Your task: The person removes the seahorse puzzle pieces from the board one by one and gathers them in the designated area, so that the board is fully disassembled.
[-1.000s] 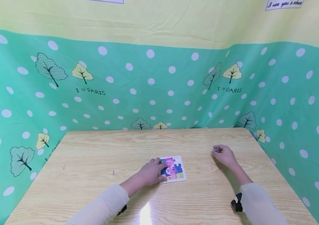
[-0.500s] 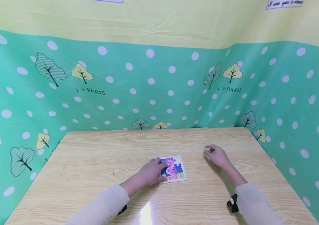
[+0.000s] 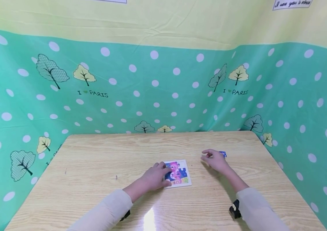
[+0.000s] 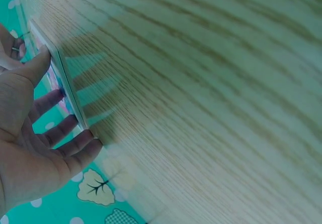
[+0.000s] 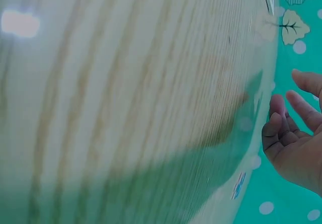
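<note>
A white-framed puzzle board [image 3: 190, 183] with a pink animal on dark blue lies on the table, with a gap at its upper right. The left hand [image 3: 153, 177] rests on its left side; in the left wrist view the thumb and spread fingers of that hand [image 4: 30, 128] touch along the frame's edge [image 4: 70, 88]. To the board's right, the right hand [image 3: 216, 161] hovers over the table, fingers loosely bent around nothing. Just behind it lies a blue puzzle piece [image 3: 222, 154], partly covered by the hand; the right wrist view shows the piece [image 5: 239, 185] apart from that hand [image 5: 297, 138].
The wooden table [image 3: 94, 150] is enclosed by a green dotted cloth [image 3: 152, 93] at the back and sides. A small dark mark [image 3: 116, 177] shows on the tabletop left of the left hand. Black devices sit under both wrists.
The right hand has let go of the blue piece and moved left, leaving the piece in view on the table. The left hand and the board have stayed in place.
</note>
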`<state>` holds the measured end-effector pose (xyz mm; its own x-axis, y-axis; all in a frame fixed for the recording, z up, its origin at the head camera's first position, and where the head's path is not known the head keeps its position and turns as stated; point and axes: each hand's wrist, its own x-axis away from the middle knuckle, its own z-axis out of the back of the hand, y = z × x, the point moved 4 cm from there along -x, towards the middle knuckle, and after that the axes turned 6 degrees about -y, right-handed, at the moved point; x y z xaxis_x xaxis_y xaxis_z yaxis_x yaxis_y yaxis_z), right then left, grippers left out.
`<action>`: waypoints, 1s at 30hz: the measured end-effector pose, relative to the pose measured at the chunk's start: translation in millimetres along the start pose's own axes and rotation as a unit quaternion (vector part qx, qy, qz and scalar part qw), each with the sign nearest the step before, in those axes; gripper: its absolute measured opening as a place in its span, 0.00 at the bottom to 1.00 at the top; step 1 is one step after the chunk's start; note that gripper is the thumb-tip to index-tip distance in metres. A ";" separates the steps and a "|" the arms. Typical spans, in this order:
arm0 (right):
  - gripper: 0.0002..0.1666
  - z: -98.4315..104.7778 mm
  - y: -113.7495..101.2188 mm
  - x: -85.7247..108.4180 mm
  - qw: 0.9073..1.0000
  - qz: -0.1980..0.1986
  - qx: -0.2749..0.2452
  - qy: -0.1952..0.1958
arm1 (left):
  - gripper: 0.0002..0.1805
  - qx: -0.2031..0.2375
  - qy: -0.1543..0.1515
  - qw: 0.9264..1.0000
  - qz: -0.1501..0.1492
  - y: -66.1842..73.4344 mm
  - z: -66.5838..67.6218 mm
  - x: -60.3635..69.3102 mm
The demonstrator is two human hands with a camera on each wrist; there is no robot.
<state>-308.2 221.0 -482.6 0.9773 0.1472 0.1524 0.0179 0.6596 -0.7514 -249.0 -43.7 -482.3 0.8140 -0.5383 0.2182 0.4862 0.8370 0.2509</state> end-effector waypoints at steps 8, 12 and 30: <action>0.23 -11.2 -9.9 -0.1 1.000 0.005 -0.008 -0.015 | 0.32 -0.006 -0.001 1.000 0.005 1.1 1.3 0.5; 0.23 -15.4 -13.4 -0.9 1.000 0.008 -0.008 -0.020 | 0.32 -0.005 -0.001 1.000 0.004 1.3 2.3 1.3; 0.20 -37.4 -30.9 -0.8 0.999 0.031 -0.010 -0.027 | 0.32 -0.007 -0.001 1.000 0.004 1.9 3.7 2.2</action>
<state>-301.7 172.9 -483.5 0.9637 0.2274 0.1396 -0.0375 0.6333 -0.7730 -247.4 -43.7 -477.8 0.8168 -0.5323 0.2225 0.4847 0.8423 0.2358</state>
